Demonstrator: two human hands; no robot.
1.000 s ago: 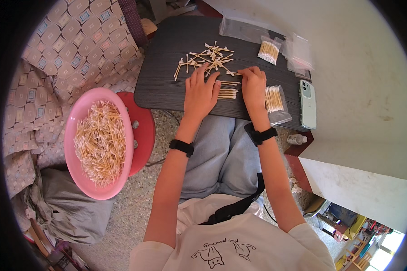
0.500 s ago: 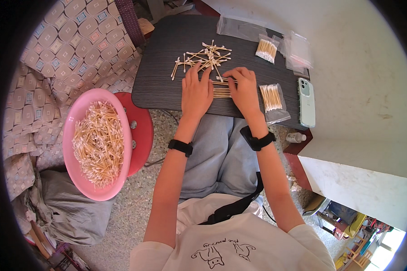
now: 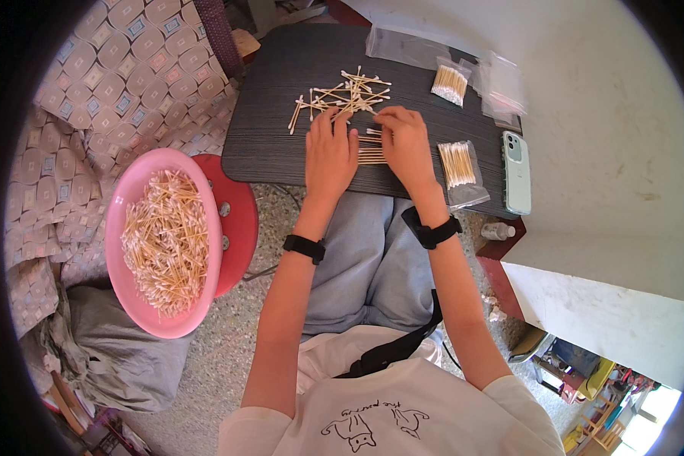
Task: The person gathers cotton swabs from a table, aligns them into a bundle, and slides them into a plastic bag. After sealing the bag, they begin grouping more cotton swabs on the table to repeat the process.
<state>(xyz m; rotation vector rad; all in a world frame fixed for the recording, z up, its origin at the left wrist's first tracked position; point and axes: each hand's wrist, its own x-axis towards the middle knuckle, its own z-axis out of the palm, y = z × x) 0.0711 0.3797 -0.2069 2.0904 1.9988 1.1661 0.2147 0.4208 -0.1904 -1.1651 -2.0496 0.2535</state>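
Note:
On the dark table (image 3: 266, 144), several cotton swabs lie side by side in a row (image 3: 372, 156) between my two hands. Just beyond them is a loose, crisscrossed pile of cotton swabs (image 3: 349, 93). My left hand (image 3: 330, 158) rests at the row's left end, fingers stretched toward the pile and thumb apart. With bent fingers, my right hand (image 3: 407, 149) pinches at the pile's near right edge, seemingly on a cotton swab's end; its fingers partly hide it. The right ends of the row are covered by this hand.
A swab-filled bag (image 3: 459, 167) lies right of my right hand, another (image 3: 450, 82) farther back. Clear empty bags (image 3: 501, 87) and a pale green phone (image 3: 516, 171) line the right edge. A pink basin (image 3: 116, 251) of swabs sits on a red stool (image 3: 239, 220) at left.
My right hand has shifted slightly away from me, its fingertips moving from the row to the pile's near edge. The left hand has stayed nearly in place.

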